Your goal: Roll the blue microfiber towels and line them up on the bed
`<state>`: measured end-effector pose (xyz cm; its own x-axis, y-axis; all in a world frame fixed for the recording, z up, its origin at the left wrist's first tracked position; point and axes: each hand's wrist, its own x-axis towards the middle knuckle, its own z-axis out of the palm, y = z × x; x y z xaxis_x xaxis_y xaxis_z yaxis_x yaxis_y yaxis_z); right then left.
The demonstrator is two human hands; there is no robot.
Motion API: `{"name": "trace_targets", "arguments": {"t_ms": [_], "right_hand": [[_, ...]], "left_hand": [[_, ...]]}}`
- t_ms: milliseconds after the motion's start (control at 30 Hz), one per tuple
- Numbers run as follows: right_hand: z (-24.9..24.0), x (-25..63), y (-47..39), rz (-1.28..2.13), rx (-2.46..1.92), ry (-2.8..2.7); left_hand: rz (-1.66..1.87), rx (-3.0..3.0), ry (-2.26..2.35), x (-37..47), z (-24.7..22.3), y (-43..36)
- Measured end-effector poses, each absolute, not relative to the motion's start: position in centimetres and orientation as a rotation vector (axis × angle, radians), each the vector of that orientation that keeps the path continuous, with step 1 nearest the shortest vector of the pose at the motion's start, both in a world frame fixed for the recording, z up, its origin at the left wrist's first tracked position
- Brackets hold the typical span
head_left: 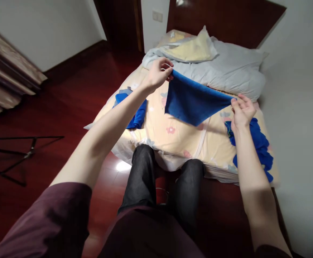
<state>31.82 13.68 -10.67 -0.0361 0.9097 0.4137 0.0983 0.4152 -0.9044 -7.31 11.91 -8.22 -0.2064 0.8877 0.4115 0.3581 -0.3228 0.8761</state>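
Both arms reach out over the floral-sheeted bed (188, 143). The left hand (158, 73) and right hand (241, 111) each pinch a corner of a blue terry cloth (194, 102), stretched taut above the mattress.

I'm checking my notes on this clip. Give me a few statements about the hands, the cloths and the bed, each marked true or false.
1. Both hands hold one blue cloth in the air. True: the left hand pinches one corner, the right hand another.
2. The cloth lies flat on the floor. False: it hangs stretched above the bed.
3. More blue cloths lie on the bed, a folded one at left and a loose pile at right. True.
4. The bed sheet is plain white. False: it is pale yellow with a flower print.
5. Grey pillows lie at the far end. True.
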Motion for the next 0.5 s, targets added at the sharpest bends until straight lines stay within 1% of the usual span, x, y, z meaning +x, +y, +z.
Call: {"name": "trace_targets", "arguments": {"t_ms": [67, 100, 200, 267, 367, 433, 500], "right_hand": [[-12.7, 32.5, 13.5, 0.745, -0.958, -1.414], [-14.3, 32.8, 12.8, 0.719, -0.974, -1.398], [-20.7, 33.3, 9.4, 0.775, -1.092, -1.487], [-25.7, 33.3, 6.5, 0.889, -1.233, -1.564], [-32.5, 33.4, 3.0, 1.185, -1.408, -1.599], [-35.7, 33.4, 1.7, 1.376, -1.504, -1.560], [-37.6, 33.3, 1.1, 1.443, -1.586, -1.457]], "left_hand": [[1.612, 1.717, 1.496, -8.1, -10.1, 10.7], [1.618, 1.761, 1.519, -8.5, -11.8, 9.7], [1.521, 1.809, 1.594, -9.1, -19.4, 4.9], [1.335, 1.717, 1.649, -8.9, -25.6, 1.2], [1.045, 1.420, 1.693, -8.1, -33.7, -3.4], [0.956, 1.190, 1.671, -7.6, -37.2, -5.4], [0.980, 1.008, 1.651, -7.5, -39.1, -6.2]]}}
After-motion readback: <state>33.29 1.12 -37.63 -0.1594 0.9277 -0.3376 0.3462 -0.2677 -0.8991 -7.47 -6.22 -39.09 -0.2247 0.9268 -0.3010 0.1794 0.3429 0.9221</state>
